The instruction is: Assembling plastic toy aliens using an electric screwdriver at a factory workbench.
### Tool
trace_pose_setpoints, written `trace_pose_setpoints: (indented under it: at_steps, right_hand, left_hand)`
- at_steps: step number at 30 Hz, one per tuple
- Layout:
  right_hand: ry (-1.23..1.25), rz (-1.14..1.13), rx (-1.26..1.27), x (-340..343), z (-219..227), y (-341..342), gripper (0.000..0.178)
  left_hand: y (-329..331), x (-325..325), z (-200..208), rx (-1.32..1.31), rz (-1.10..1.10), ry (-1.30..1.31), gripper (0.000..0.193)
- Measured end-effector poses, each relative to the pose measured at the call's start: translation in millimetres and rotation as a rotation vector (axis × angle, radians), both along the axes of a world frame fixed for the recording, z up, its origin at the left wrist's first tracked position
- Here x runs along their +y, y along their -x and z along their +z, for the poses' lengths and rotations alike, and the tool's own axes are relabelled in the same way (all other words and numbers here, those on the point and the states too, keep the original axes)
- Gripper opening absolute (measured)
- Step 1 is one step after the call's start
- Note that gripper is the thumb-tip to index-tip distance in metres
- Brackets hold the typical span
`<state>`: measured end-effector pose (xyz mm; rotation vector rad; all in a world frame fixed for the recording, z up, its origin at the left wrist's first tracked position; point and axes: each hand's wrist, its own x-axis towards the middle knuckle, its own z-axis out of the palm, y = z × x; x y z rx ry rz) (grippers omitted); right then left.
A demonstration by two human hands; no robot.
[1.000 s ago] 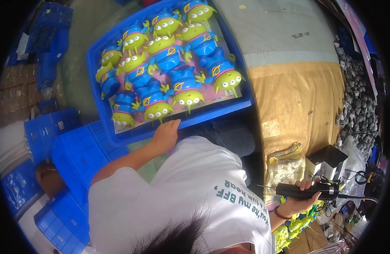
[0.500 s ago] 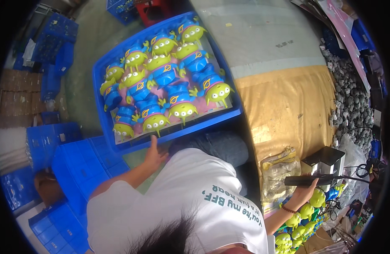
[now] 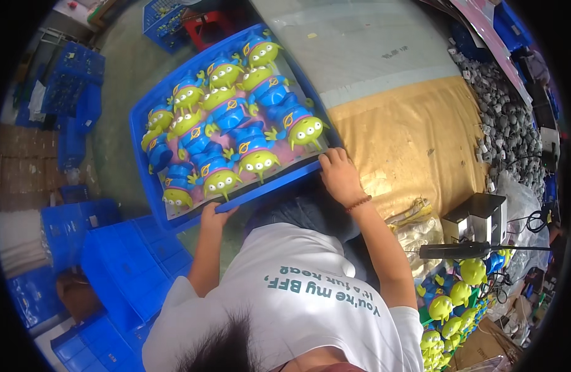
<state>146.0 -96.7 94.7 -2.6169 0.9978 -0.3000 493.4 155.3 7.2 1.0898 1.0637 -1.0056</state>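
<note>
A blue plastic tray (image 3: 268, 191) is in front of me, filled with several green three-eyed alien toy figures (image 3: 259, 162) in blue suits, lying in rows on a pale lining. My left hand (image 3: 218, 214) is closed around its near rim. My right hand (image 3: 341, 178), with a beaded bracelet at the wrist, grips the near right corner, fingers curled over the edge. To the right, away from both hands, a black corded tool (image 3: 452, 250) rests in front of a dark box-shaped device (image 3: 477, 218); its exact kind is unclear.
A bench with a golden-brown cover (image 3: 409, 133) runs along the right. Small grey parts (image 3: 511, 130) are piled beyond it, and more alien figures (image 3: 460, 292) crowd the lower right. Blue crates (image 3: 127, 260) are stacked at left. A red stool (image 3: 205, 28) stands beyond the tray.
My right hand has let go of the black tool and moved left onto the tray's corner. My left hand has closed on the near rim. The tray appears slightly farther left in view.
</note>
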Motion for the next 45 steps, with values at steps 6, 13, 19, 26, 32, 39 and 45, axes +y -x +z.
trace_pose_setpoints:
  at_steps: [6,13,19,26,32,39,45]
  right_hand:
    - [0.227,0.086,0.069,21,-36,-10,0.008]
    - [0.189,0.292,-0.059,113,-70,-40,0.01]
    - [-0.098,0.781,-0.472,175,-115,-71,0.017]
    - [0.312,0.35,-0.19,-31,-65,-77,0.023]
    - [0.439,0.431,0.094,-61,-100,-101,0.016]
    - [0.551,0.456,0.076,-30,-114,-105,0.013]
    - [0.422,0.529,0.036,80,-147,-79,0.012]
  left_hand:
    - [-40,28,-18,0.101,0.01,0.071,0.054]
    - [-162,112,-107,-0.72,-0.835,-0.027,0.044]
    - [-291,168,-137,-1.236,-0.993,-0.389,0.031]
    - [-276,107,-125,-0.741,-0.379,-0.193,0.029]
    - [-137,82,-148,-1.221,-0.282,-0.339,0.052]
    - [-90,95,-157,-1.339,-0.326,-0.427,0.056]
    - [-173,119,-156,-1.445,-0.696,-0.579,0.06]
